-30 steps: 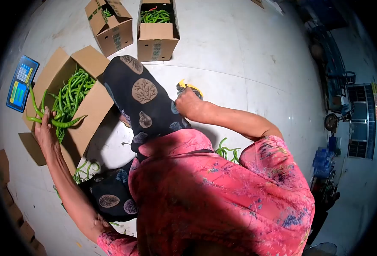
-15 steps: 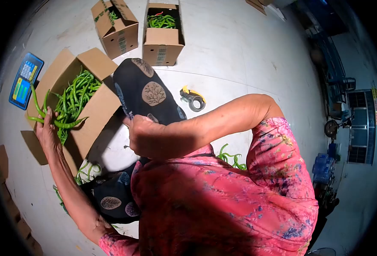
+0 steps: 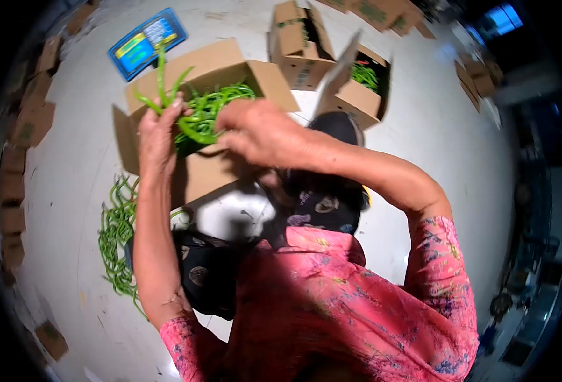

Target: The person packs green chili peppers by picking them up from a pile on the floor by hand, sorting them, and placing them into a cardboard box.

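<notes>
Several long green chili peppers (image 3: 160, 73) stick out of my left hand (image 3: 158, 130), which is closed around them above an open cardboard carton (image 3: 207, 175). My right hand (image 3: 258, 130) is over the carton's near side, close to the lower end of a held pepper. Its fingers look bent but are smeared by motion, so whether they touch the pepper is unclear. More green chili peppers (image 3: 227, 99) fill the carton under both hands, partly hidden by them.
A blue scale (image 3: 147, 43) lies beyond the carton. Loose chili peppers (image 3: 116, 245) are heaped on the floor at left. Two more cartons stand at the back, a closed-looking one (image 3: 301, 63) and one with peppers (image 3: 365, 76). Flattened cardboard (image 3: 35, 121) lines the left edge.
The view has swung left, bringing the floor heap into sight. My right hand has moved from beside my knee to the carton near my left hand, which still holds the chili peppers.
</notes>
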Demonstrator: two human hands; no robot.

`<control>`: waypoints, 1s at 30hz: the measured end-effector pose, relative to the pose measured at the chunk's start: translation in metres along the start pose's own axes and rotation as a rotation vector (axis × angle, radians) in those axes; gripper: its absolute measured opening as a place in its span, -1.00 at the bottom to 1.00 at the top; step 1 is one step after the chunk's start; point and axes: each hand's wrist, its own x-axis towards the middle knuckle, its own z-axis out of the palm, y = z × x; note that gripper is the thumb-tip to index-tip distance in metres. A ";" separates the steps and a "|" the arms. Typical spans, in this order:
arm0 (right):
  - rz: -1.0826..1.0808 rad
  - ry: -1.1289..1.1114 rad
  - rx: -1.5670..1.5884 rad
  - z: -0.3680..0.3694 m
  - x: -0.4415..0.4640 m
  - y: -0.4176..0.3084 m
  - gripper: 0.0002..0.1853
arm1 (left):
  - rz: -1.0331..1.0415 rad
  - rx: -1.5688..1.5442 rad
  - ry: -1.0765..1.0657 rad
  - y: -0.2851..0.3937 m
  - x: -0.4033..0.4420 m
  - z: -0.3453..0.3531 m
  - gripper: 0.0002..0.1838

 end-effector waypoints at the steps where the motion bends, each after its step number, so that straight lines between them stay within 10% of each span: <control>1: 0.047 0.076 0.062 0.000 0.017 0.006 -0.65 | -0.001 -0.038 -0.018 0.006 -0.003 -0.002 -0.56; 6: 0.352 -0.135 0.652 0.016 0.060 0.008 -0.09 | -0.062 -0.179 -0.140 0.041 -0.027 0.003 -0.66; 18: 0.551 -0.103 1.166 0.049 0.084 -0.006 -0.75 | -0.046 0.171 0.085 0.058 -0.028 -0.020 -0.57; 30: 0.571 0.283 1.368 -0.020 0.089 0.019 -0.66 | 0.164 0.584 0.339 0.070 0.006 -0.074 -0.61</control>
